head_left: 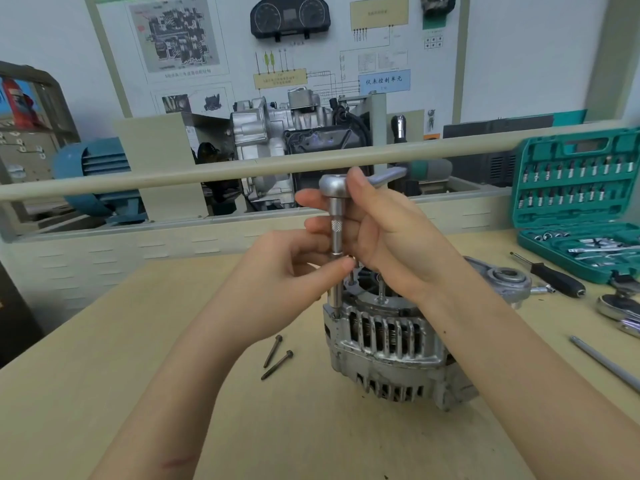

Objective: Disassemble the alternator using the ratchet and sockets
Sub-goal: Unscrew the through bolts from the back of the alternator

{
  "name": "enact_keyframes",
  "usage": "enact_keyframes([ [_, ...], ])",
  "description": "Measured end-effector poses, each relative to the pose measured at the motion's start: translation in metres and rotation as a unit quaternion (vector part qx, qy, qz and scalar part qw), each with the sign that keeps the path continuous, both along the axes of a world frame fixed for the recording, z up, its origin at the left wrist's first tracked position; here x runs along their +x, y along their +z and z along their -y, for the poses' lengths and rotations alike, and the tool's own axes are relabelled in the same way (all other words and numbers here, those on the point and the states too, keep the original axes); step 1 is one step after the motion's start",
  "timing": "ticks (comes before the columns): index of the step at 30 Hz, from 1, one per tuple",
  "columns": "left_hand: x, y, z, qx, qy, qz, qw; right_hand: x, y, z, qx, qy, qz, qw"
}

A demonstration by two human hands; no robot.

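Note:
A silver alternator (388, 341) stands on the wooden bench, its open end up. A ratchet (334, 185) with a long extension and socket (336, 237) stands upright on a bolt at the alternator's left rim. My right hand (384, 233) grips the ratchet head and its handle, which points right. My left hand (287, 268) pinches the lower extension between thumb and fingers. Two removed long bolts (277, 358) lie on the bench left of the alternator. Further bolts stick up from the alternator's top behind my hands.
A green socket set case (575, 202) lies open at the right. Near it are a removed end cover (509, 278), a black-handled screwdriver (550, 277), another ratchet (620, 306) and a long bar (606, 363). A beige rail (173, 178) crosses behind the bench.

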State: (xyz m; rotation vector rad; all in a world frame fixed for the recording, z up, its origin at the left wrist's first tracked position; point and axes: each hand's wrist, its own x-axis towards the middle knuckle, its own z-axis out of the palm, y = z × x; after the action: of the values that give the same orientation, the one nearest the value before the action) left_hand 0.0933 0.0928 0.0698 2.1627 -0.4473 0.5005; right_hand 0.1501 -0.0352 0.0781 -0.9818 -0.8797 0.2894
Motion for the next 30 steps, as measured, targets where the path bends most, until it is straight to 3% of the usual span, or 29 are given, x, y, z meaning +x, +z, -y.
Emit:
enact_keyframes([
  [3,-0.001,0.000,-0.002,-0.006,-0.011,-0.003,1.000,-0.001,0.001,0.000,-0.004,-0.002,-0.006,1.000],
  [10,0.002,-0.003,0.005,0.018,0.062,0.072,0.995,-0.003,0.000,-0.003,0.048,-0.040,-0.003,0.998],
  [17,-0.002,0.004,-0.001,-0.017,0.005,0.000,1.000,-0.001,-0.001,-0.003,0.012,-0.030,0.016,0.999],
  [25,-0.003,0.000,0.010,0.004,0.077,0.084,0.994,-0.003,-0.001,-0.002,0.033,-0.073,0.028,0.996],
  [30,-0.002,0.002,0.008,-0.034,0.038,0.048,0.998,-0.003,-0.002,-0.003,0.021,-0.055,0.026,0.998],
])
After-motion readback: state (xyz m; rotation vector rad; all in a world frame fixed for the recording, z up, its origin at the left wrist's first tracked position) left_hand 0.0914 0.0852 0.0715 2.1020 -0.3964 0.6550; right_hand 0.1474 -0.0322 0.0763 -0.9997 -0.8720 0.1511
